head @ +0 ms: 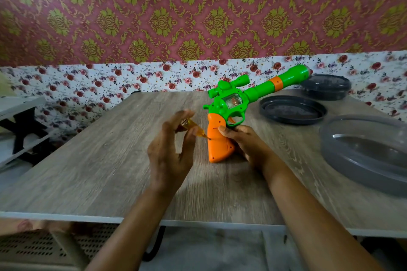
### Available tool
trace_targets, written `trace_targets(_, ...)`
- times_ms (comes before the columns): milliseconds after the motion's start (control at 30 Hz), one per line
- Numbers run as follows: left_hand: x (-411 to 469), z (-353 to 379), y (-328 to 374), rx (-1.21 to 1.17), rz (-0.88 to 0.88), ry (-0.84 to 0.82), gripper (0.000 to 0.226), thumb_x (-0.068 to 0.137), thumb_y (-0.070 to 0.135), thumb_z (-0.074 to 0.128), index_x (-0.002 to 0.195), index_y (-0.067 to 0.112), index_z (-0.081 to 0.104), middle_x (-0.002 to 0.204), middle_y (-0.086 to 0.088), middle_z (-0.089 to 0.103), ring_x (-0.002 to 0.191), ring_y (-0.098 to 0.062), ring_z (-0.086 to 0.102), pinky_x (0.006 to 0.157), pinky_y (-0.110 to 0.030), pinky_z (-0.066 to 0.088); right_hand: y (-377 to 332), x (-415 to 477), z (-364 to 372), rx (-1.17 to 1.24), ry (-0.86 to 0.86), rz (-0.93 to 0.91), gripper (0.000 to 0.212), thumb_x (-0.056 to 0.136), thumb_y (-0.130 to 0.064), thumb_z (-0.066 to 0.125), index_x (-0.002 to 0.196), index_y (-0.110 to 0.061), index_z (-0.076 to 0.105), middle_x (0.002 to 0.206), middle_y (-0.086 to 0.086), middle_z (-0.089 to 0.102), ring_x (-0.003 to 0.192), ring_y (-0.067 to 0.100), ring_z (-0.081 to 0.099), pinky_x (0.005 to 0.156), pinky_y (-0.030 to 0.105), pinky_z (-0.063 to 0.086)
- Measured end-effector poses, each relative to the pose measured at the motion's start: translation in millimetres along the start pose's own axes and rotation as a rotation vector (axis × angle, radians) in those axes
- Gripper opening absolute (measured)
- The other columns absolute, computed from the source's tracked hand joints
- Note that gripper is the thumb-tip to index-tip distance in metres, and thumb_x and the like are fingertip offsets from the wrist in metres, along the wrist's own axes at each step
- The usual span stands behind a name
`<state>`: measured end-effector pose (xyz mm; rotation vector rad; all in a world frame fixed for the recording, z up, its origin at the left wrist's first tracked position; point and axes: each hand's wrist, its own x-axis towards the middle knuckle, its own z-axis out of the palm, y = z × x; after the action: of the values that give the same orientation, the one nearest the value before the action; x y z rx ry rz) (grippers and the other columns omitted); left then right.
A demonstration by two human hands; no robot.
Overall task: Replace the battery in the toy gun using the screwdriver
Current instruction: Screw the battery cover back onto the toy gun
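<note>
Orange plastic forms the grip [219, 147] of the toy gun [229, 99], which is stood butt-down on the wooden table [88, 160] with its barrel tilted up to the right. The grip is clasped from behind by the right hand [246, 141]. The amber-handled screwdriver [191, 126] is pinched between thumb and fingers of the left hand [169, 152], and its tip is set at a small screw in the grip. Unscrewing of the battery cover is judged to be in hand. Firm inward pressure and turning are called for next. A dark lid [293, 110], a dark tub [326, 87] and a clear tub [363, 152] are set apart to the right. Nothing is seen in the way.
</note>
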<state>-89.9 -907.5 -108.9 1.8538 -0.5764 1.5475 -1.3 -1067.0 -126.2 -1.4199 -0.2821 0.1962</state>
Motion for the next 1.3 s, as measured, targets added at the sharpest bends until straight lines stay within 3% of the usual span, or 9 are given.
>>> trace_targets(133,-0.7,-0.5,1.7,0.009,-0.049,-0.076,0.035,0.094,0.017,0.041,0.129,0.011,0.040,0.118,-0.010,0.063,0.102,-0.006,0.060,0.079,-0.003,0.042,-2.7,-1.4,-0.7,-0.019,-0.013,0.010,0.009,0.088,-0.021,0.059,0.097,-0.020,0.060,0.101,-0.002,0.067,0.092,0.010,0.063,0.072,0.024,0.051)
trace_targets(233,0.2,-1.4,0.4,-0.001,0.007,-0.083,0.039,0.097,0.028,0.042,0.131,0.009,0.043,0.131,-0.011,0.054,0.108,-0.019,0.061,0.087,-0.011,0.045,-1.6,0.2,0.1,-0.015,-0.009,0.008,0.014,0.087,-0.020,0.060,0.101,-0.018,0.061,0.109,0.004,0.067,0.098,0.015,0.064,0.079,0.029,0.053)
trace_targets(400,1.9,0.0,-3.9,0.042,0.055,-0.002,0.030,0.095,0.025,0.050,0.121,0.009,0.049,0.103,-0.004,0.048,0.086,-0.010,0.055,0.077,-0.008,0.043,-0.6,1.5,-0.3,0.001,-0.017,0.001,0.015,0.087,-0.019,0.060,0.102,-0.017,0.061,0.108,0.004,0.067,0.097,0.014,0.064,0.077,0.027,0.053)
trace_targets(567,-0.1,0.0,0.0,-0.021,-0.017,0.007,0.030,0.091,0.009,0.049,0.120,0.011,0.044,0.110,-0.001,0.060,0.096,-0.004,0.059,0.082,-0.014,0.050,1.3,3.7,-0.3,0.012,-0.017,-0.002,0.020,0.087,-0.018,0.060,0.106,-0.013,0.062,0.107,0.007,0.067,0.099,0.019,0.064,0.083,0.032,0.053)
trace_targets(700,-0.1,-0.9,-0.6,-0.011,0.029,-0.005,0.030,0.092,0.007,0.047,0.121,0.008,0.050,0.117,-0.003,0.061,0.104,-0.016,0.062,0.086,-0.015,0.048,2.3,5.1,-1.5,0.002,-0.018,0.011,0.025,0.086,-0.020,0.061,0.109,-0.012,0.062,0.110,0.007,0.067,0.101,0.019,0.064,0.086,0.035,0.052)
trace_targets(800,1.9,-0.1,-3.3,-0.026,0.060,0.011,0.023,0.092,0.017,0.054,0.113,0.009,0.053,0.107,-0.006,0.051,0.092,-0.016,0.057,0.081,-0.012,0.046,2.1,5.7,-1.2,-0.004,-0.022,0.011,0.016,0.087,-0.020,0.060,0.102,-0.015,0.063,0.106,0.005,0.068,0.099,0.018,0.064,0.084,0.033,0.052)
trace_targets(900,1.8,-0.4,-4.0,-0.029,0.042,0.032,0.021,0.089,0.018,0.059,0.108,0.010,0.052,0.097,-0.003,0.049,0.084,-0.009,0.053,0.076,-0.009,0.043,2.4,6.0,-1.1,-0.002,-0.015,0.014,0.029,0.087,-0.020,0.061,0.113,-0.009,0.061,0.110,0.008,0.067,0.101,0.021,0.064,0.087,0.037,0.051)
trace_targets(1067,-0.5,-1.4,-1.4,-0.019,-0.048,0.033,0.024,0.088,0.010,0.053,0.112,0.013,0.049,0.103,0.005,0.060,0.090,-0.005,0.058,0.079,-0.015,0.048,2.1,5.6,-1.1,-0.003,-0.019,0.024,0.031,0.087,-0.021,0.061,0.115,-0.010,0.060,0.113,0.008,0.066,0.104,0.022,0.063,0.088,0.038,0.052)
trace_targets(1300,2.3,-1.4,-2.9,-0.045,0.010,0.011,0.029,0.085,0.018,0.063,0.112,0.011,0.053,0.105,-0.004,0.055,0.088,-0.015,0.058,0.073,-0.013,0.047,1.4,6.2,-0.5,-0.002,-0.014,0.030,0.022,0.086,-0.021,0.061,0.108,-0.015,0.061,0.115,0.009,0.066,0.105,0.022,0.063,0.091,0.040,0.050)
